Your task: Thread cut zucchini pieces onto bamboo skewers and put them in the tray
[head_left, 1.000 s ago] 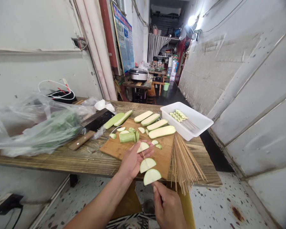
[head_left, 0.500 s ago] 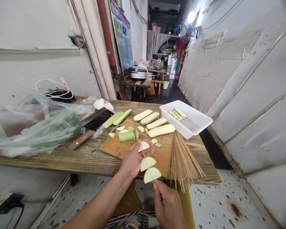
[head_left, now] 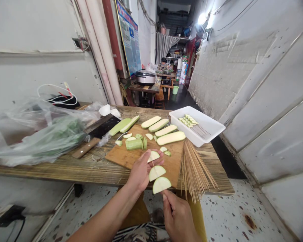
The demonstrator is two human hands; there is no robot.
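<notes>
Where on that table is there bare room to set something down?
The table is bare along its near edge, in front of the knife handle and left of the cutting board. The board's left corner is free too. Crowded: the board's far side, with squash halves, and right of it, where skewers fan out.

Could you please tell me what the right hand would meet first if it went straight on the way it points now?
Most likely the nearest half-round slice on the skewer, just ahead of the right hand; any gap between them is hard to judge from this view.
</notes>
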